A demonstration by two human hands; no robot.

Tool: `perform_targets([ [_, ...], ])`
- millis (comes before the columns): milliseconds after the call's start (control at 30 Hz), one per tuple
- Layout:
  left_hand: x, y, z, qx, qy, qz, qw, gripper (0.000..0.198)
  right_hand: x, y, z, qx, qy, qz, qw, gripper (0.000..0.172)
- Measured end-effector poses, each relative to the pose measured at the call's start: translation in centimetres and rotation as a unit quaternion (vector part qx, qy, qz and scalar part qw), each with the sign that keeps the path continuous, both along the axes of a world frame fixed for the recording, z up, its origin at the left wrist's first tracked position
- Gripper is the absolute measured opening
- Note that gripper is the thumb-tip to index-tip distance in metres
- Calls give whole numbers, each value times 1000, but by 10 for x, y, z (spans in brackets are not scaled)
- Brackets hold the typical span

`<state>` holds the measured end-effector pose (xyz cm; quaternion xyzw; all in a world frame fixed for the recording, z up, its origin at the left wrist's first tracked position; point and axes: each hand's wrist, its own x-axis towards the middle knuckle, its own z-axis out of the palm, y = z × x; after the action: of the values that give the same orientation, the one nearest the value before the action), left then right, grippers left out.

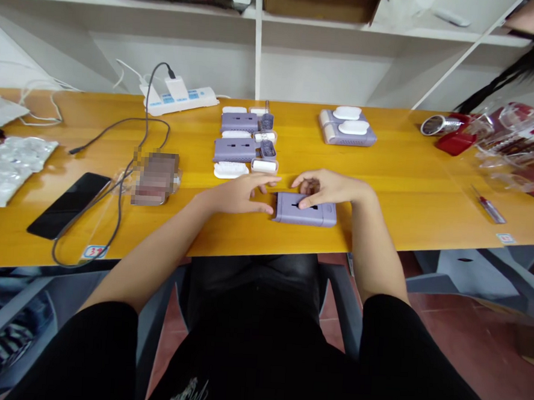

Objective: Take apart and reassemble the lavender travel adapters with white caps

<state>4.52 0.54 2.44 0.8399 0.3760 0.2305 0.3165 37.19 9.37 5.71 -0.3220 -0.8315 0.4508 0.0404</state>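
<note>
Head view: steady the lavender plastic casing [304, 216] under the right hand [333, 188], grip unclear, squaring the spread, empty left hand [238, 194] to its left end.

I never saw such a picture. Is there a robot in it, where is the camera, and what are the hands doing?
There is no robot, only a person working barehanded. The camera is worn on the head and looks forward and down. The right hand rests on a purple case, which lies on the yellow table; the left hand is near its left end, and whether it touches is unclear. Farther back are purple pieces, white parts and a power strip. A dark phone lies to the left.
</note>
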Motion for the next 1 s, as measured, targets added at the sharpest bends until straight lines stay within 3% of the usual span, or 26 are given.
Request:
perform_targets([
  [67, 6, -4, -4, -4, 16, -7, 1000, 112, -3, -1, 0, 2, -2, 4, 1000, 69],
  [133, 15, -5, -5, 0, 34, -10, 999, 119, -10, -4, -1, 11, 12, 13, 1000, 65],
  [333, 18, -10, 10, -18, 95, -5, 995, 91, -24, -7, -6, 53, 31, 19, 998, 56],
  [467, -5, -12, 22, -35, 155, 12, 987, 93, -16, -2, -5, 33, 34, 12, 999, 54],
  [567, -17, -9, 21, -25, 180, 21, 983, 92, -14, -2, -3, 25, 16, 32, 999, 51],
  [767, -16, -7, 14, 22, 126, 31, 991, 101, -17, -4, -11, -7, 88, 49, 995, 44],
  [900, -14, -10, 20, 4, 95, 55, 994, 103, -19, -8, -16, -38, 139, 74, 987, 47],
  [1000, -15, -9, 28, -19, 92, 72, 993, 82, -25, -12, -14, -21, 167, 71, 983, 52],
])
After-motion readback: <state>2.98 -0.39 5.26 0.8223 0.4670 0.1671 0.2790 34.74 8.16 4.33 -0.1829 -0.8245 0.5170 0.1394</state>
